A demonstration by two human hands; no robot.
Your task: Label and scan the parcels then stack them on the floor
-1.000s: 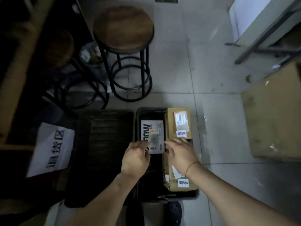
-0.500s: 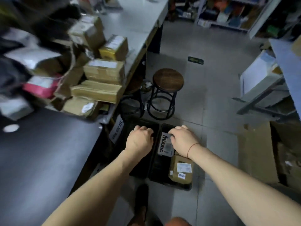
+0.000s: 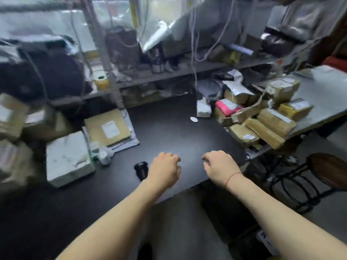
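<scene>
At your far left, cardboard boxes [image 3: 11, 119] smear into blur and the frame edge cuts them off; next, a white-wrapped parcel [image 3: 67, 158] lies on the black table [image 3: 169, 132], with a flat brown parcel [image 3: 107, 127] behind it, its label unreadable; a black cylindrical object [image 3: 141, 168], too dark to identify, sits just left of your left hand [image 3: 164, 170]; that hand is over the table's near edge, fingers loosely curled, holding nothing; your right hand [image 3: 219, 168] matches it, fingertips tucked out of view; further right, a heap of brown parcels [image 3: 262, 124] with one pink parcel [image 3: 227, 106] crowds the join with a grey table [image 3: 328, 94]; a round stool [image 3: 330, 171] is cut off by the right edge.
</scene>
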